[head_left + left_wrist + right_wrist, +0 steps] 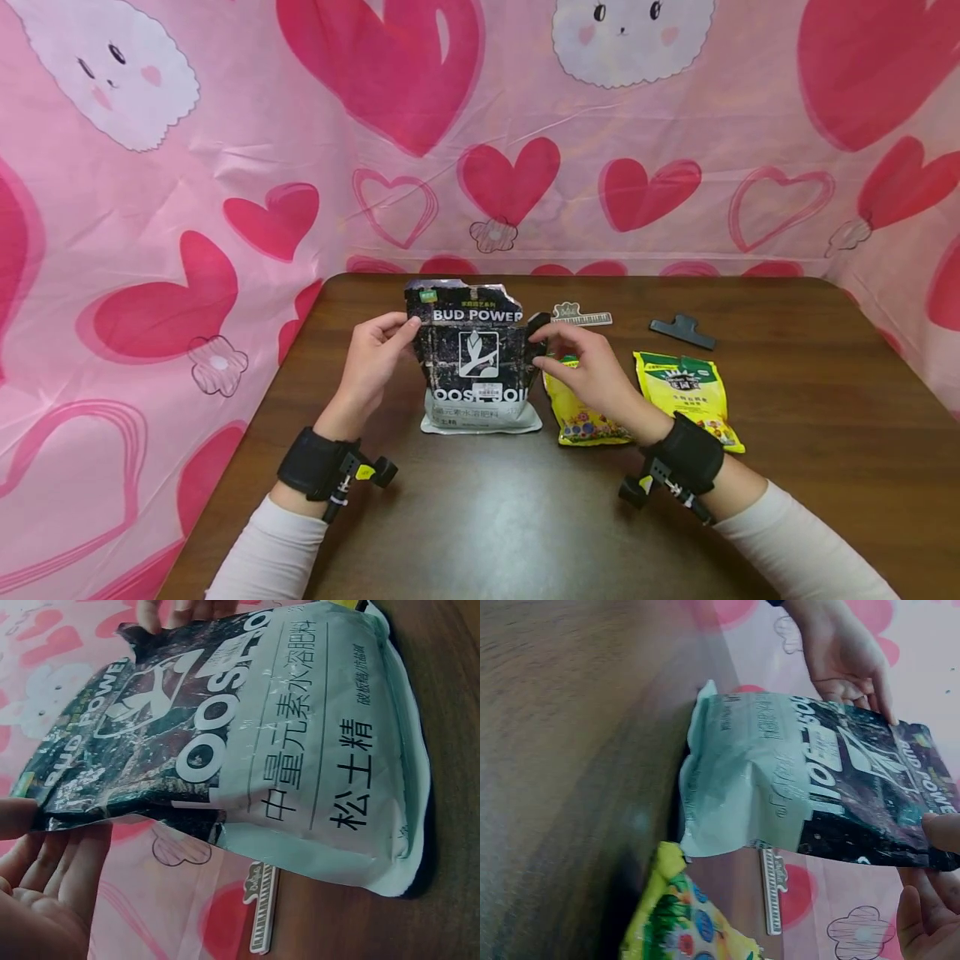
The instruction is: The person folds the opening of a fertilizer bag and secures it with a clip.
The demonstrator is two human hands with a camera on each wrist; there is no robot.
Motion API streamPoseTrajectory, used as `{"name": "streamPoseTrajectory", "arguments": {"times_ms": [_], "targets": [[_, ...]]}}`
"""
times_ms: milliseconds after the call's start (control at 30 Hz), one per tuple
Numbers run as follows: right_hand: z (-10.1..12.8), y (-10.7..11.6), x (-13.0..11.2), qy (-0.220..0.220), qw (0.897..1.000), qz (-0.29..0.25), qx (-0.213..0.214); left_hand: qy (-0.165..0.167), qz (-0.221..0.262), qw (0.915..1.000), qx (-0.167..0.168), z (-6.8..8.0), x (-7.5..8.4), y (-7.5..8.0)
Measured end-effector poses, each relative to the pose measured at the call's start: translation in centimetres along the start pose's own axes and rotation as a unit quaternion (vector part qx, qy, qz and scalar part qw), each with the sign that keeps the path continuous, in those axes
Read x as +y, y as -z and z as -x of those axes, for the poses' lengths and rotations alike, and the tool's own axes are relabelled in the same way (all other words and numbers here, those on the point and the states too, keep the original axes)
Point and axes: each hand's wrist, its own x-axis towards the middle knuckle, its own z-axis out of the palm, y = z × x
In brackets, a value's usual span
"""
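A black and white soil bag, printed "BUD POWER" in white letters, stands upright on the table with its top edge torn uneven. My left hand pinches its left edge near the top, thumb in front and fingers behind, as the left wrist view shows. On the opposite side, my right hand pinches the bag's upper right edge between thumb and fingers. The white lower part of the bag bulges and has dark Chinese print. Just beyond the right hand lies a yellow packet, partly covered by that hand.
A second yellow packet with a green top lies to the right, partly behind my right wrist. Farther back are a white clip with a piano-key pattern and a black clip. Pink heart-printed cloth hangs behind the brown table.
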Motion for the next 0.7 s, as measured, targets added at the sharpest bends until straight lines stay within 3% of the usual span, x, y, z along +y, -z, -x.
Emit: {"name": "streamPoseTrajectory", "arguments": {"times_ms": [200,333,533,700], "targets": [[0.1,0.4,0.1,0.011,1.000,-0.008,0.003,-0.029,0.040,0.9985,-0.023,0.1,-0.2,-0.3],[0.2,0.3,0.4,0.035,0.999,-0.018,0.010,-0.085,0.029,0.9959,-0.009,0.2,-0.4,-0.4],[0.3,0.2,0.4,0.065,0.998,-0.014,0.019,-0.221,-0.025,0.9737,0.049,0.6,-1.0,-0.7],[0.2,-0.1,0.2,0.085,0.996,-0.007,0.039,-0.260,-0.057,0.9619,0.064,0.9,-1.2,-0.8]]}}
